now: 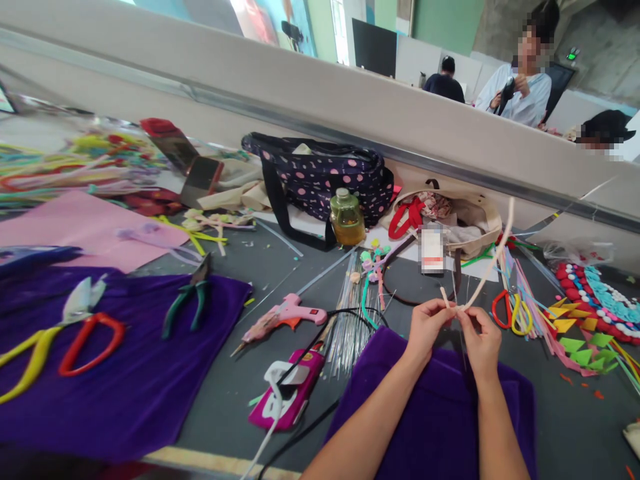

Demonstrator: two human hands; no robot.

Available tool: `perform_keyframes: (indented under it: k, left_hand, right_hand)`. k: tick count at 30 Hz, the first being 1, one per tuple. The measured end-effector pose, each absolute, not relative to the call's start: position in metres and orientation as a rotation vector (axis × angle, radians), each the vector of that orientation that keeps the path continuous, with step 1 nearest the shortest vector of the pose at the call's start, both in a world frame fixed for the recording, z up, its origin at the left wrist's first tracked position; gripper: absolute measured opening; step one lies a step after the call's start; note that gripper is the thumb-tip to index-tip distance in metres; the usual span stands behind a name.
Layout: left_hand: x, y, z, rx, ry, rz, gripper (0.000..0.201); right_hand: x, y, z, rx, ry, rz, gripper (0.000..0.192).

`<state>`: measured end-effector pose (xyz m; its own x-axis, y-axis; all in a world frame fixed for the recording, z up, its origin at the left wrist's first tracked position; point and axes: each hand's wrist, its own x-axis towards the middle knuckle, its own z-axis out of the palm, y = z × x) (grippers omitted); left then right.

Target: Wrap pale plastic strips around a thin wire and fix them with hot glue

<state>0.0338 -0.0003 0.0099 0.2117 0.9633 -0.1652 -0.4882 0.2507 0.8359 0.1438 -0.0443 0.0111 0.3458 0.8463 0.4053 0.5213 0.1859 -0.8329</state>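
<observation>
A pale pipe cleaner (493, 267) is pinched between the fingertips of both my hands. Its long end rises up and to the right, and a short end stands up on the left. My left hand (429, 328) and my right hand (481, 339) nearly touch at the fingertips, both closed. Thin clear strands run up and down near my fingers; I cannot tell whether they are held too. Below my hands lies a purple cloth (435, 413). Just beyond are a dark looped strap (395, 293) and a beige bag (480, 213).
To the left lie a pink glue gun (285, 317), a magenta phone (295, 393) with a white cable, teal pliers (187, 297) and red-yellow scissors (83, 327). A bottle (347, 217) stands before a dotted bag (320, 177). Small scissors (512, 312) lie right. People are beyond the partition (200, 80).
</observation>
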Motion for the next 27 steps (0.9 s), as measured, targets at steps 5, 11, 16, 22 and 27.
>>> perform_keyframes:
  k: [5,11,16,22,27]
  left_hand:
    - [0.0343,-0.0014,0.0115,0.686,0.795,1.108,0.022]
    - [0.0336,-0.0002,0.0086,0.629,0.792,1.076,0.024]
    - [0.0336,0.0002,0.0069,0.608,0.762,1.037,0.025]
    - [0.0315,0.0027,0.0071,0.575,0.676,1.007,0.027]
    - [0.0288,0.0048,0.0052,0.624,0.663,0.996,0.027]
  right_hand:
    - [0.1435,-0.0420,0.0126,-1.440,-1.078,0.544,0.024]
    - [0.1430,-0.0392,0.0084,-1.355,-0.927,0.674,0.022]
    - [0.1431,-0.0372,0.0060,-1.314,-0.822,0.740,0.022]
    - [0.1436,-0.0372,0.0049,-1.332,-0.893,0.738,0.019]
    - [0.1453,-0.0365,0.0032,-1.338,-0.956,0.641,0.020]
